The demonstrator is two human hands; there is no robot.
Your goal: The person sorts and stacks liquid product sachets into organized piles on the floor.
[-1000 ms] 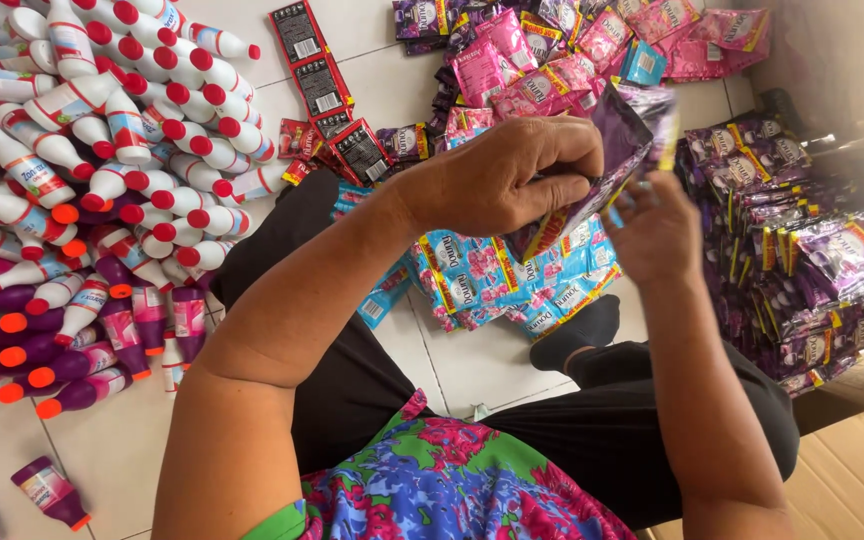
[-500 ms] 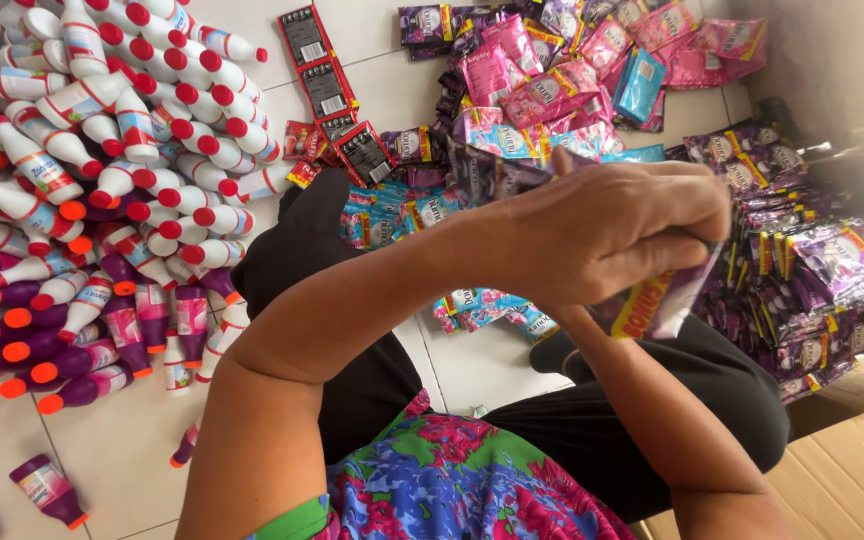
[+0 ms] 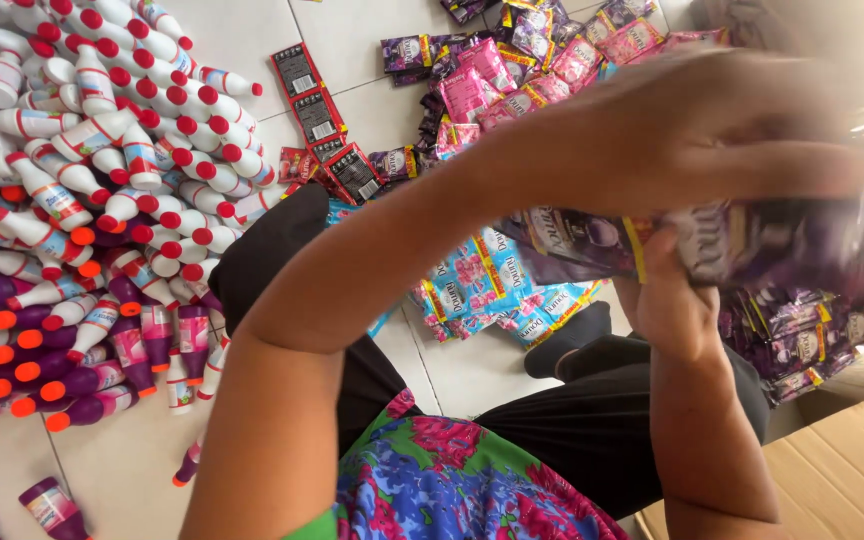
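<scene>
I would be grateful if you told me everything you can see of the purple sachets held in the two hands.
The purple sachets are glossy, foil-like packets in dark purple with a yellow band, bunched into a strip or bundle held roughly level above the lap. The left hand covers them from above; the right hand grips them from below. Motion blur hides their count and edges. Blue sachets lie on the floor beneath.

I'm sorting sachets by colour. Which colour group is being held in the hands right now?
The purple sachets, gripped between left hand and right hand; blue sachets lie on the floor.
</scene>
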